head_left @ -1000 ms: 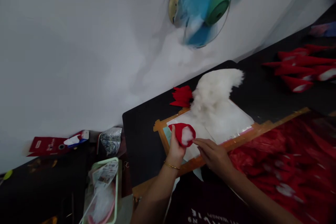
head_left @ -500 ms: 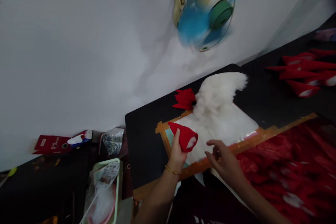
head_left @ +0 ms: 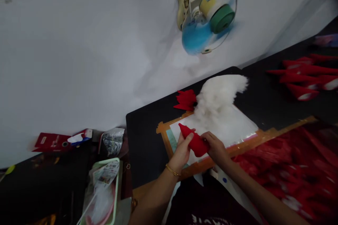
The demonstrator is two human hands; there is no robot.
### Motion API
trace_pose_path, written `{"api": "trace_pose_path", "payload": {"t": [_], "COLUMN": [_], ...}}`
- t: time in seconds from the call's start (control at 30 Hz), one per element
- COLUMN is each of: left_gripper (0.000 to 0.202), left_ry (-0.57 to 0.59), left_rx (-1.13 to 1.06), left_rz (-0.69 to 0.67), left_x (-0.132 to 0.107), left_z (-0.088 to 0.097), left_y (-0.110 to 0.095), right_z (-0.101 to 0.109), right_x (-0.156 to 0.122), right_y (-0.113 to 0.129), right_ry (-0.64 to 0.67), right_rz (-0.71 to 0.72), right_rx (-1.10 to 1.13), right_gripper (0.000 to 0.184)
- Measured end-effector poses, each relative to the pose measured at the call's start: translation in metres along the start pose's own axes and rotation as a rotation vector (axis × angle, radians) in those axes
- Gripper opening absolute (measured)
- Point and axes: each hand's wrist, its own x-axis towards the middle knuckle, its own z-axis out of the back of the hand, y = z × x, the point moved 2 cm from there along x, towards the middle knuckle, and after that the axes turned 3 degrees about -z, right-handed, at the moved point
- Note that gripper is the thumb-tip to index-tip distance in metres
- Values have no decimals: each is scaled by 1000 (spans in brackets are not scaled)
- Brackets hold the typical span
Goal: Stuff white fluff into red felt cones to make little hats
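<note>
A red felt cone (head_left: 194, 140) lies between both my hands above the taped white sheet (head_left: 237, 124). My left hand (head_left: 182, 151) grips its pointed end, a gold bangle on the wrist. My right hand (head_left: 216, 147) is closed on its wide end. Just behind the cone rises a heap of white stuffing (head_left: 218, 96). A small stack of flat red felt pieces (head_left: 186, 99) sits beside the stuffing.
Several stuffed red cones (head_left: 303, 75) lie at the far right. A red plastic bag (head_left: 287, 168) spreads at the lower right. A green-rimmed tray (head_left: 101, 193) with packets sits at the lower left. A blue fan (head_left: 203, 17) spins on the white wall.
The cone's open end faced me with stuffing showing; my left hand has turned it sideways, and my right hand has come back and closed on its wide end.
</note>
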Motion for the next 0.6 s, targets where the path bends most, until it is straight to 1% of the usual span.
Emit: {"api": "trace_pose_path", "payload": {"t": [0.07,0.13,0.23,0.3,0.4,0.53,0.6], "left_gripper": [58,56,47,43,44,55,55], "left_ry": [-60,-88,-50,-16,-30,-96,-138], "left_rx": [25,8,-21,-26,-12,44,22], "left_rz": [-1,-19,-35,-13,16,-47,-45], "left_x": [1,1,-2,-5,-11,-16,-13], "left_z": [2,3,4,2,-4,-12,-12], "left_y": [0,-1,-5,-6,0,16,21], "right_z": [2,8,18,19,4,-19,-23], "right_x": [-4,-10,-17,-15,-7,2,2], "right_y": [8,16,22,23,18,6,5], "right_ry": [16,32,-22,-81,-88,-119,-142], "right_rz": [63,100,80,70,41,-133,-157], "right_rx": [9,50,52,21,26,149,142], "right_gripper": [36,39,42,39,32,24,26]}}
